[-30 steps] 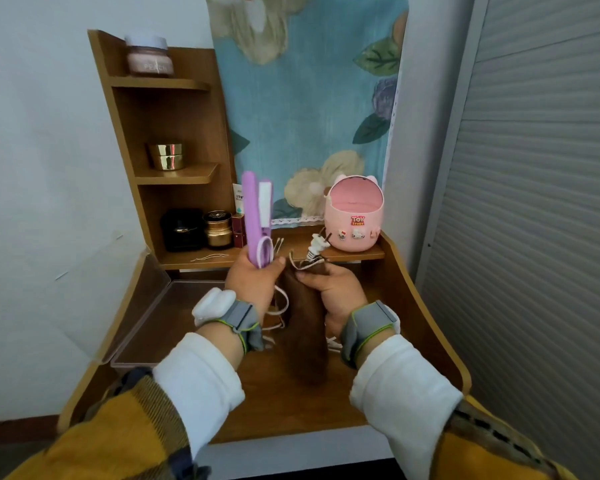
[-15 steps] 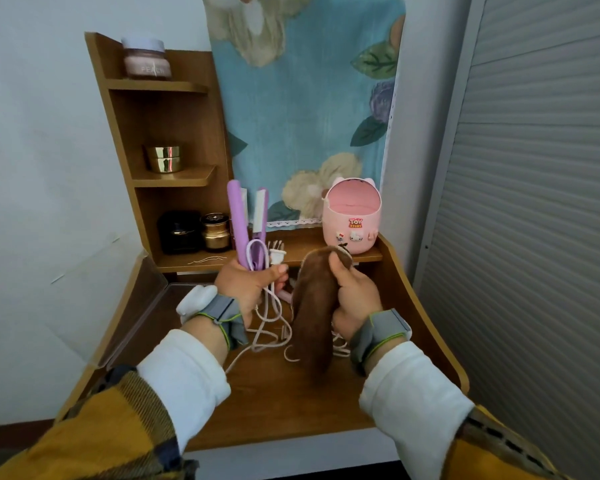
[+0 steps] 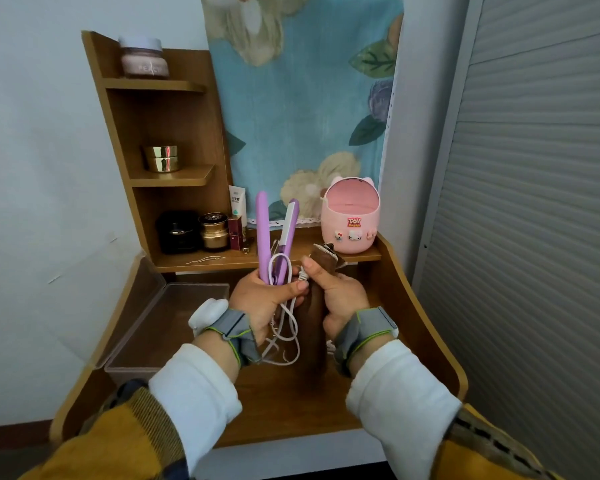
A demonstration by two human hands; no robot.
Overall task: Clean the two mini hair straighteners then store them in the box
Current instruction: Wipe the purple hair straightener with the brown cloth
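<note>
Wooden desk (image 3: 291,410) (clear box (image 3: 174,320) left) against pale wall (image 3: 42,168).

Purple straightener (image 3: 264,237) held upright over the desk (image 3: 291,410).
The left hand (image 3: 260,299) grips its base, white cord (image 3: 288,327) dangling; the right hand (image 3: 340,296) holds a brown cloth (image 3: 314,327) beside it; a clear box (image 3: 160,327) sits left.

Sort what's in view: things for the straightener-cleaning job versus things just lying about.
Job: left hand, holding the straightener with its cord; right hand, gripping the brown cloth; clear box.

Lying about: pink bin, pink jar, gold jar, black jar, tube, floral hanging.
</note>
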